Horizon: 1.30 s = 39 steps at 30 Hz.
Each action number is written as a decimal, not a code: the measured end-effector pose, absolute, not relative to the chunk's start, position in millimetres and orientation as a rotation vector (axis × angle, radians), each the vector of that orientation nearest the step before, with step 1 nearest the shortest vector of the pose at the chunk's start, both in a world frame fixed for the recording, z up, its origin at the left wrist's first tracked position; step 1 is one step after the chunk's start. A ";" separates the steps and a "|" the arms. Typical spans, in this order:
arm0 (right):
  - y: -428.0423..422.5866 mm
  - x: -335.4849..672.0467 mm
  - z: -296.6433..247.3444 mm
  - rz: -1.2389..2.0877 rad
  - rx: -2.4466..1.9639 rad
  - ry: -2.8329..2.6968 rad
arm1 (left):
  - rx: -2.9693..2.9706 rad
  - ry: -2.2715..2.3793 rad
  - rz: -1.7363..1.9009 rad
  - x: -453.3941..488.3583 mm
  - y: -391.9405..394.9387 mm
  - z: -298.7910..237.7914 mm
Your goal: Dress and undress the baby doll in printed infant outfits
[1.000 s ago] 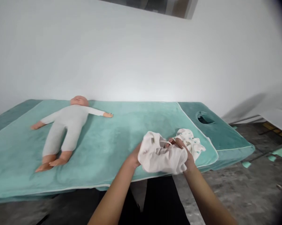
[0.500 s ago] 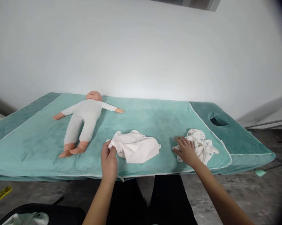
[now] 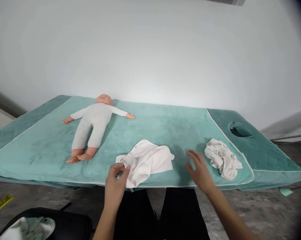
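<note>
A white baby garment (image 3: 150,161) with small snaps along its edge lies loosely crumpled near the front of the green bed cover (image 3: 170,126). My left hand (image 3: 116,185) is at its left edge, thumb and forefinger curved with a gap between them; the thumb overlaps the cloth, and I cannot tell whether it touches. To the right of that garment, my right hand (image 3: 200,171) is over the cover with fingers apart, holding nothing. Beyond it a bunched white patterned garment (image 3: 223,160) rests by the cover's right seam.
A baby doll (image 3: 94,121) in a pale suit lies on its back at the left, arms spread. The bed's right end has a face hole (image 3: 240,129). A white wall (image 3: 150,50) stands behind. A black chair or bag (image 3: 72,223) with cloth on it is at lower left.
My right hand has come off the patterned garment, which is now more bunched and farther right. My left hand has let go of the white garment's corner, and the garment has shifted shape.
</note>
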State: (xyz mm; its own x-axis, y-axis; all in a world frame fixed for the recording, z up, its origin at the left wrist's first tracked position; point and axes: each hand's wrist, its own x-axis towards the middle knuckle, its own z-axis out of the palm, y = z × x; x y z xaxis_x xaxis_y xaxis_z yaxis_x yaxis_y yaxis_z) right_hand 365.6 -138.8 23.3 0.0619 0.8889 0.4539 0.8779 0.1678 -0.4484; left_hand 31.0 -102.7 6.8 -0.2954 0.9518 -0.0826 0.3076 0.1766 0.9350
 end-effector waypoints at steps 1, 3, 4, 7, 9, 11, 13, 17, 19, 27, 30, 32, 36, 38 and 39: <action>-140.8 342.6 26.1 0.094 -1.561 -1.821 | 1.290 1.724 1.117 31.5 -105.4 12.3; -141.3 305.0 38.8 0.243 -1.339 -1.897 | 1.546 1.653 1.148 32.9 -113.1 29.8; -139.3 290.8 48.1 0.294 -1.221 -1.933 | 1.689 1.576 1.187 33.5 -118.3 41.0; -125.2 263.7 79.0 0.330 -0.871 -2.031 | 1.988 1.227 1.276 35.6 -135.9 72.5; -113.3 254.7 95.0 0.337 -0.725 -2.094 | 2.032 1.048 1.314 39.6 -145.7 82.7; -104.8 250.5 105.5 0.359 -0.709 -2.148 | 2.029 1.021 1.401 47.8 -150.5 82.0; -102.6 250.4 112.4 0.361 -0.760 -2.133 | 2.016 1.178 1.493 59.5 -149.4 75.4; -114.1 262.6 123.5 0.253 -0.835 -1.969 | 2.030 1.563 1.424 77.4 -137.8 69.1; -123.2 273.9 127.7 0.196 -0.882 -1.937 | 2.033 1.590 1.420 77.5 -133.5 72.5; -154.3 315.6 106.6 0.900 -0.807 -1.453 | 1.595 1.213 1.135 60.9 -138.2 101.2; -159.8 330.8 99.5 0.941 -0.814 -1.275 | 1.636 1.069 0.887 51.0 -139.3 113.4; -160.1 338.1 103.8 0.827 -0.855 -1.277 | 1.720 1.017 0.719 44.5 -138.2 116.3; -154.3 339.1 116.1 0.730 -1.113 -1.648 | 1.912 1.218 0.807 41.9 -132.5 102.7; -150.0 338.2 112.9 0.772 -1.322 -1.922 | 2.071 1.323 0.985 43.6 -129.0 88.9; -147.9 339.1 108.2 0.786 -1.410 -2.047 | 2.150 1.371 1.074 44.0 -127.5 81.6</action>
